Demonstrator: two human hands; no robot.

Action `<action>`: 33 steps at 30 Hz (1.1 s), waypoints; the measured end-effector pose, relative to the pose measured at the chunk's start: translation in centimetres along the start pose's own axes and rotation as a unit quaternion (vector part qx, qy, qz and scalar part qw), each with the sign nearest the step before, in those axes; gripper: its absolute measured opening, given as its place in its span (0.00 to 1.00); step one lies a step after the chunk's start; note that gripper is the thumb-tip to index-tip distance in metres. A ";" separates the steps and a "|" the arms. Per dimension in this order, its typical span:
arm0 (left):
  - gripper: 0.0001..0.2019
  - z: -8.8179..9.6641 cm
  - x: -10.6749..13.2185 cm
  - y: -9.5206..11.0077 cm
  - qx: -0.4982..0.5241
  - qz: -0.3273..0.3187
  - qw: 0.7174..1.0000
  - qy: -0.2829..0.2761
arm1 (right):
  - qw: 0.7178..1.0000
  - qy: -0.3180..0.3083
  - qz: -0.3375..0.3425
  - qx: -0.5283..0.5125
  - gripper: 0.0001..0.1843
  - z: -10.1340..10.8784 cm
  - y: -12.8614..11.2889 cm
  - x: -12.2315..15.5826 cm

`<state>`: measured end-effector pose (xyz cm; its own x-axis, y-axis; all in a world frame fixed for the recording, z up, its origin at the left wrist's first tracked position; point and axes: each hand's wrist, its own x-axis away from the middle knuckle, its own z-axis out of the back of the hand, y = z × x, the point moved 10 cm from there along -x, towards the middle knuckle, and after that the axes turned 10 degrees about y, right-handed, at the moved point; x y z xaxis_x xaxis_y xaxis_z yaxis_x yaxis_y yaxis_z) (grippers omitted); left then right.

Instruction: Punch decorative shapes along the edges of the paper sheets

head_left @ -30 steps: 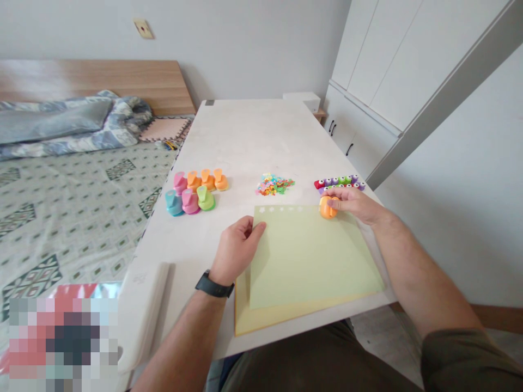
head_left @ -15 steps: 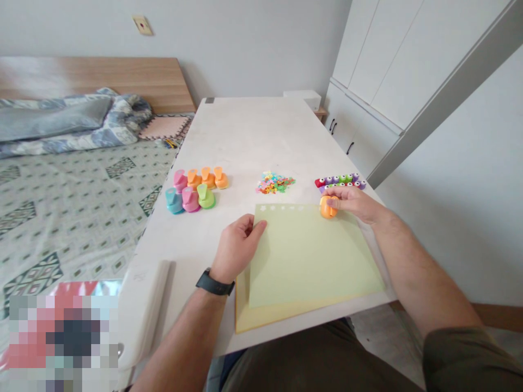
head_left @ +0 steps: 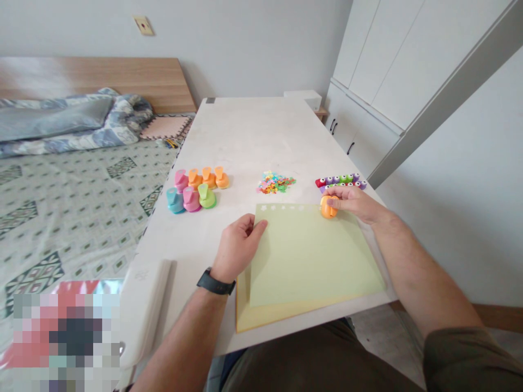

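Note:
My left hand (head_left: 242, 242) pinches the left edge of a pale green sheet of paper (head_left: 314, 256), thumb on top, near the upper left corner. Small punched shapes run in a row along the sheet's far edge. In my right hand (head_left: 351, 202) is an orange craft punch (head_left: 328, 207), gripped between thumb and fingers at the right part of that far edge. My hand hides part of the punch, so I cannot tell whether it is pressed. Beneath the green sheet lies yellow paper (head_left: 255, 318), showing at the front and left.
Several colourful craft punches (head_left: 191, 198) stand at the left of the white table (head_left: 253, 130). A pile of small paper cutouts (head_left: 275, 183) lies in the middle. Beyond my right hand are googly-eyed strips (head_left: 341, 181). A white device (head_left: 145, 310) lies at the left front edge.

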<state>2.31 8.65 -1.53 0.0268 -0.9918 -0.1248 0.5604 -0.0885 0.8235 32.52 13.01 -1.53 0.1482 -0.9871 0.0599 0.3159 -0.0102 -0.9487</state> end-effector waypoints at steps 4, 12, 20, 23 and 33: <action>0.18 0.2 0.0 0.4 0.002 0.002 1.000 0.003 | 1.000 0.001 0.004 -0.002 0.25 0.0 0.0 -0.1; 0.17 0.2 0.1 0.5 0.004 0.001 1.000 0.007 | 1.000 -0.004 -0.001 -0.013 0.24 -0.1 0.1 -0.1; 0.19 -0.4 0.1 -0.3 -0.015 -0.007 1.000 -0.009 | 1.000 0.010 0.002 -0.010 0.23 0.1 -0.1 0.0; 0.19 -0.4 0.1 -0.4 -0.016 -0.007 1.000 -0.011 | 1.000 0.012 0.003 -0.009 0.22 0.1 -0.2 0.1; 0.20 -0.4 0.2 0.2 -0.023 -0.016 1.000 -0.011 | 0.999 0.050 -0.002 -0.003 0.22 0.8 0.7 -0.7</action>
<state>2.74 8.51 -1.60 -0.0093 -0.9902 -0.1392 0.5974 -0.1172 0.7933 33.36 13.81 -2.00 0.0534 -0.9981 0.0323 0.3099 -0.0142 -0.9507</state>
